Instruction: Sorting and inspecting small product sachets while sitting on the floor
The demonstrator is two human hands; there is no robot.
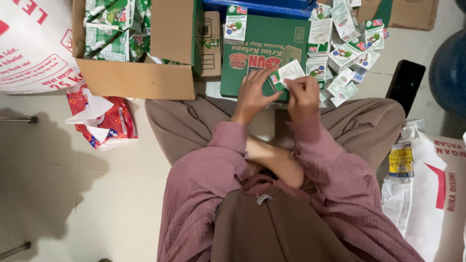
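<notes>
Far left of the grip: big white sack (34, 46) with red print, top-left corner. Below it, a crumpled red printed wrapper (102, 121) on the pale floor (73, 194). Next, left of the hands and a bit farther from the person: open brown cardboard box (138, 77) stuffed with green-and-white packets (111, 29).

Centre: left hand (252, 92) and right hand (302, 94) both on one small green-and-white carton (286, 73), held just above a flat green cardboard box (264, 48) lying in front of the crossed legs. Left hand: fingers spread, thumb and fingertips bracing the carton's left edge. Right hand: fingers curled, pinching the carton's right lower side. Carton tilted, white face up. Cannot tell if the carton touches the green box under it. One more such carton (236, 23) stands beyond the grip on the green box's top-left corner.

Right of the grip and just beyond: loose pile of small cartons (347, 48), same kind, scattered on and beside the green box. Further right: black flat object (405, 82) on the floor near the knee. Far right, nearer the person than the grip: white plastic sack (432, 189) with red print, a yellow-blue packet (401, 159) against it.

Person wears mauve sleeves, brown trousers.
</notes>
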